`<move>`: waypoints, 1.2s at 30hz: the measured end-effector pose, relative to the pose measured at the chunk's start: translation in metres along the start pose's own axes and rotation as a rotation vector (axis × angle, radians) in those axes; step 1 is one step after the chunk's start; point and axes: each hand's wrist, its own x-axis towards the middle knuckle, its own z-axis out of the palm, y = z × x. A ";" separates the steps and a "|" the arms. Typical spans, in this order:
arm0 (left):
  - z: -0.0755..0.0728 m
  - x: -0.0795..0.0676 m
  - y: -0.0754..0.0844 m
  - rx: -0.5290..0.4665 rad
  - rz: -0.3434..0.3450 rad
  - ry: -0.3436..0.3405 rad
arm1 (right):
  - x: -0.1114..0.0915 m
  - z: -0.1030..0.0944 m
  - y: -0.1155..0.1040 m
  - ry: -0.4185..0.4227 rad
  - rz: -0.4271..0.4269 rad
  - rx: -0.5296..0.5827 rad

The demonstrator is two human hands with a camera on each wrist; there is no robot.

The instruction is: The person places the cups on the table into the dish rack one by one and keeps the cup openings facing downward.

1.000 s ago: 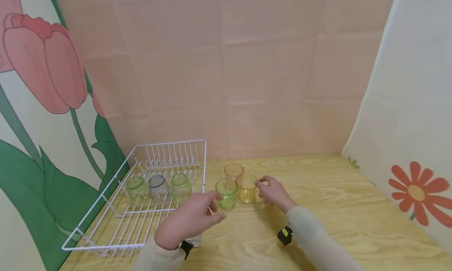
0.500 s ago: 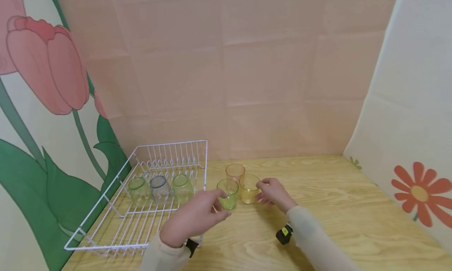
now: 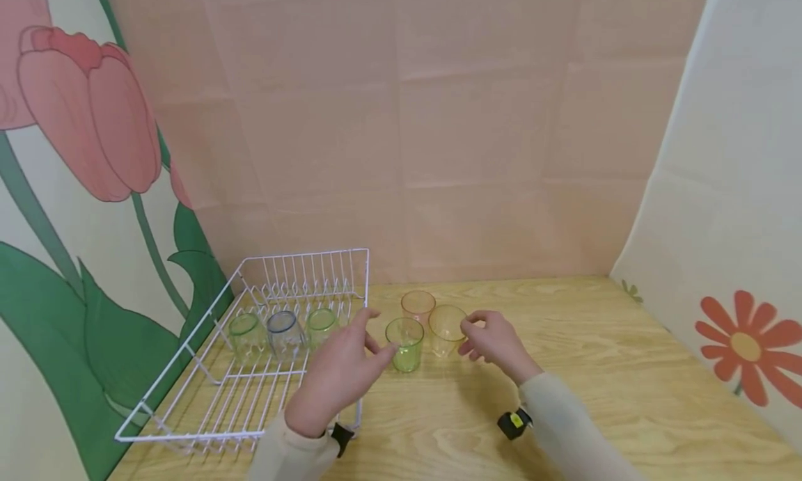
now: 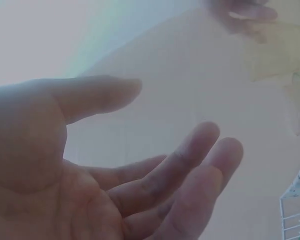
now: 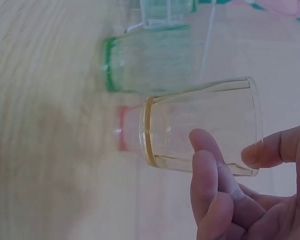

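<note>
My right hand (image 3: 498,345) pinches a yellow drinking glass (image 3: 446,331) by its rim, thumb and fingers on the wall near the top. In the right wrist view the yellow glass (image 5: 199,125) has its base farther from the table than the green glass (image 5: 150,60) behind it. That green glass (image 3: 406,349) stands upright on the table. Just left of it, my left hand (image 3: 338,373) has its fingers apart and nothing between them; the left wrist view shows the bare palm and spread thumb. An orange-red glass (image 3: 418,302) stands behind the other two.
A white wire dish rack (image 3: 219,439) stands on the left. Inside it a green glass (image 3: 246,338), a blue-rimmed glass (image 3: 285,336) and another green glass (image 3: 321,322) sit upside down in a row. A pink cloth backdrop (image 3: 401,133) rises behind the wooden table (image 3: 595,369).
My right hand has raised the yellow glass slightly and shifted it right, away from the green one. My left hand's fingers have drawn back from the green glass and spread wider.
</note>
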 end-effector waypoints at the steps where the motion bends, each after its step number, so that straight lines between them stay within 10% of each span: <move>1: 0.001 0.000 0.000 -0.003 0.004 0.006 | -0.002 -0.001 -0.003 0.005 -0.006 -0.008; 36: 0.013 0.007 0.009 -0.131 0.036 -0.103 | -0.082 -0.011 -0.089 -0.055 -0.210 -0.065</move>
